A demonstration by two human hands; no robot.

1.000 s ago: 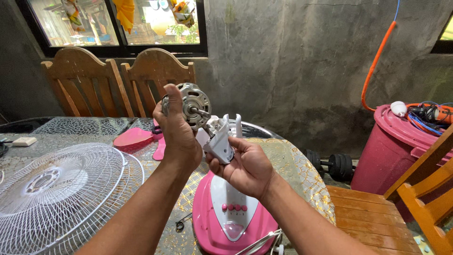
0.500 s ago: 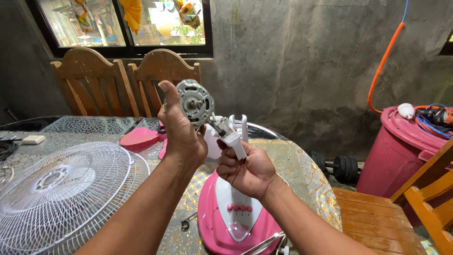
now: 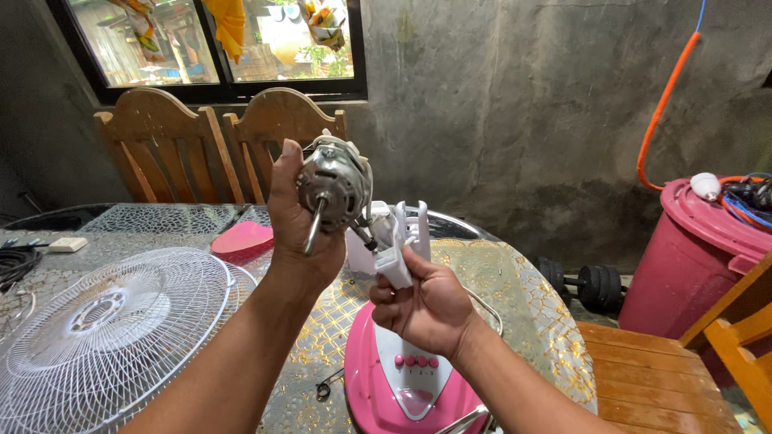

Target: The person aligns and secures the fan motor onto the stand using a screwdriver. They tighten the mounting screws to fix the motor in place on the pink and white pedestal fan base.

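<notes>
L hand (image 3: 301, 233) grip closed round fan motor (image 3: 334, 181); R hand (image 3: 422, 309) grip pinches white bracket (image 3: 396, 261).

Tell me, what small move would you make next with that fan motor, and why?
Probably steady the motor in the left hand and ease the white bracket away with the right hand. The two parts look joined only by a thin link, and both are held in the air above the pink base.
</notes>
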